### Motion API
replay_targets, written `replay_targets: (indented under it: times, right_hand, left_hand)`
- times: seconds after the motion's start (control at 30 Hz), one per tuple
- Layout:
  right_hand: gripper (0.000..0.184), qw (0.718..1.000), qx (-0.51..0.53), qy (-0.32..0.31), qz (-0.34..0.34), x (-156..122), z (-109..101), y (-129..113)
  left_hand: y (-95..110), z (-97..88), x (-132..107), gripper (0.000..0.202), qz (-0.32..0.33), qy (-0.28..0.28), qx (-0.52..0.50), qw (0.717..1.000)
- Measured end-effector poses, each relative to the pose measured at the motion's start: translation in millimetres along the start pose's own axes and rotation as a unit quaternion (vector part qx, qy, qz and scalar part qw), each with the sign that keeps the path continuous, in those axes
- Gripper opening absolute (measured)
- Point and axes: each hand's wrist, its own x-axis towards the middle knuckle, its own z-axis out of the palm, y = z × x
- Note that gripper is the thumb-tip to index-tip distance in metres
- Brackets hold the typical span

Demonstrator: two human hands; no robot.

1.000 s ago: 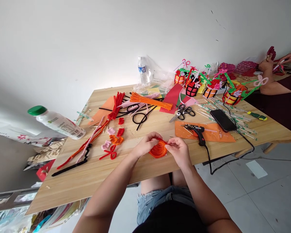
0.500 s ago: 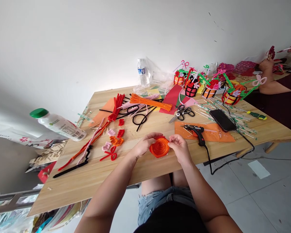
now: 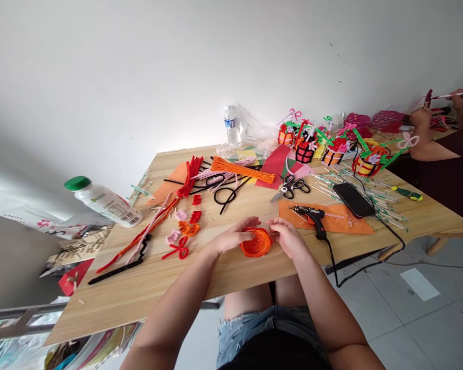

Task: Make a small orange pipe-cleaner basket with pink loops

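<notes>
An orange spiral disc of coiled pipe cleaner (image 3: pixel 256 242) lies between my two hands near the front edge of the wooden table (image 3: pixel 146 288). My left hand (image 3: pixel 235 235) curls round its left rim, thumb and fingers closed on it. My right hand (image 3: pixel 286 236) pinches its right rim. A black glue gun (image 3: pixel 312 215) rests on an orange sheet just right of my right hand. Small red, pink and orange bent pieces (image 3: pixel 183 232) lie left of my left hand.
Long pipe cleaners (image 3: pixel 231 169), scissors (image 3: pixel 291 186), a black phone (image 3: pixel 354 199), a screwdriver (image 3: pixel 407 192) and finished flower baskets (image 3: pixel 332 144) cover the far table. Two bottles (image 3: pixel 104 201) stand left and back. Another person's hands (image 3: pixel 440 105) work at far right. The glue gun's cord (image 3: pixel 334 262) hangs off the edge.
The orange disc has tipped from facing me to lying flatter, and my hands have shifted slightly along its rim. The other person's hands have moved at far right.
</notes>
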Motion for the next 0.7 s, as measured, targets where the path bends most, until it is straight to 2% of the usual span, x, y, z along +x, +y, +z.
replay_targets:
  times: [0.07,0.13,0.23,0.33,0.4,0.47,0.57,0.63,0.7]
  right_hand:
    - [0.021,0.999,-0.027,0.017,-0.023,4,-3,-4]
    - [0.023,0.993,-0.069,0.043,-0.081,6,-7,-14]
    - [0.025,0.955,-0.143,0.071,-0.251,3,-13,-47]
    - [0.016,0.896,-0.146,0.075,-0.413,-9,-12,-90]
    - [0.013,0.873,-0.087,0.057,-0.477,-15,-6,-114]
    - [0.017,0.884,0.001,-0.041,-0.465,-17,3,-129]
    - [0.030,0.920,0.103,-0.180,-0.333,-11,17,-133]
    - [0.036,0.935,0.142,-0.217,-0.242,-2,25,-127]
    - [0.039,0.939,0.166,-0.243,-0.180,8,31,-120]
  left_hand:
    - [2,2.2,-1,0.063,0.004,-0.009,0.067,0.998]
    - [5,1.7,-3,0.067,0.010,-0.032,0.099,0.994]
    - [11,-5.5,-9,0.075,0.046,-0.042,0.103,0.993]
    - [16,-15.2,-14,0.070,0.175,0.009,0.047,0.983]
    - [19,-20.0,-16,0.073,0.271,0.051,-0.024,0.961]
    - [22,-22.9,-17,0.077,0.322,0.077,-0.088,0.940]
    - [26,-25.4,-17,0.067,0.310,0.113,-0.136,0.934]
    - [26,-27.1,-16,0.055,0.275,0.147,-0.148,0.939]
    - [26,-29.3,-15,0.048,0.254,0.176,-0.152,0.939]
